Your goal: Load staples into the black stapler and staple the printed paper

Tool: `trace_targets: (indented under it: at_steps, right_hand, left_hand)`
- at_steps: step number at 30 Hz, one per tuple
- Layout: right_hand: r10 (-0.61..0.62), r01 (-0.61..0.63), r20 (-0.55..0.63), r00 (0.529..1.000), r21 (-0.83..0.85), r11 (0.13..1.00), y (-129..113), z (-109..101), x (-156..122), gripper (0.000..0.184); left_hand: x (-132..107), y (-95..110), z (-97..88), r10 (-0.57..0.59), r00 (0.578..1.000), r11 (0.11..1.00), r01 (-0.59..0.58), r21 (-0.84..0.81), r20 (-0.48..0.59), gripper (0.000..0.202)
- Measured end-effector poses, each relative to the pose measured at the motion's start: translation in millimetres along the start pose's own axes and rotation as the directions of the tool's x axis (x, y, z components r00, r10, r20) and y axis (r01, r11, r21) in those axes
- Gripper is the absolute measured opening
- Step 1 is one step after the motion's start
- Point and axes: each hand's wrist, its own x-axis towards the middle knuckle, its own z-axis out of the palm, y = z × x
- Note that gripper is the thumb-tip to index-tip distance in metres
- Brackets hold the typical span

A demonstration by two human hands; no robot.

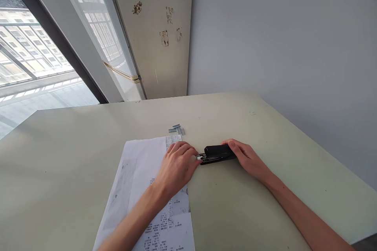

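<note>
A black stapler point(219, 153) lies on its side lengthwise across the table, its metal end pointing left. My right hand point(240, 155) grips its right end, thumb on top. At the metal end, the fingers of my left hand point(178, 162) are pinched against the small silver part, partly hiding it. Under my left wrist and forearm lies a stack of white paper sheets point(144, 153) with printed text on the right side. Several strips of staples point(177, 129) lie loose just beyond the paper's top edge.
The pale table point(73, 157) reaches back to a cream panel point(159, 59) with brown stains. A grey wall point(279, 39) runs along the right side. On the left are a glass door with a handle point(122, 73) and a window point(26, 43).
</note>
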Motion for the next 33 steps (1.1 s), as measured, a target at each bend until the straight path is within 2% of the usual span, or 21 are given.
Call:
trace_targets:
  at_steps: [8,14,16,18,21,23,28,33]
  right_hand:
    - [0.002,-0.002,-0.001,1.000,0.020,1.000,-3.2,-0.1,-0.9,0.061]
    - [0.040,-0.041,0.016,0.999,0.056,0.998,-4.6,0.5,-1.5,0.056]
    - [0.042,-0.044,0.026,0.999,0.067,0.997,-4.2,0.4,-1.4,0.056]
    - [0.039,-0.041,0.028,0.999,0.069,0.997,-3.9,0.2,-1.1,0.056]
    - [0.027,-0.028,0.023,0.999,0.071,0.997,-4.4,0.2,-0.9,0.055]
    - [0.028,-0.030,0.025,0.999,0.081,0.996,-5.1,0.5,-1.1,0.055]
    - [0.031,-0.033,0.019,0.999,0.078,0.996,-5.1,0.7,-1.2,0.055]
    - [0.024,-0.025,0.020,1.000,0.065,0.998,-6.6,-0.2,-0.6,0.057]
  left_hand:
    - [-12.3,-14.5,-25.4,0.029,0.997,0.997,-0.034,0.069,0.070,0.016]
    - [-12.8,-22.2,-36.7,0.028,0.993,0.996,-0.037,0.076,0.112,0.023]
    - [-9.2,-28.7,-37.9,-0.010,0.995,0.999,0.004,0.053,0.099,0.032]
    - [-3.2,-38.7,-37.4,-0.102,0.993,0.994,0.099,0.051,0.054,0.038]
    - [8.7,-57.6,-33.0,-0.270,0.962,0.958,0.273,0.093,-0.039,0.034]
    - [17.0,-69.5,-28.6,-0.339,0.938,0.931,0.346,0.112,-0.077,0.035]
    - [35.3,-87.2,-21.6,-0.392,0.918,0.910,0.396,0.119,-0.061,0.025]
    - [43.2,-89.1,-29.5,-0.389,0.921,0.915,0.389,0.106,-0.023,0.023]
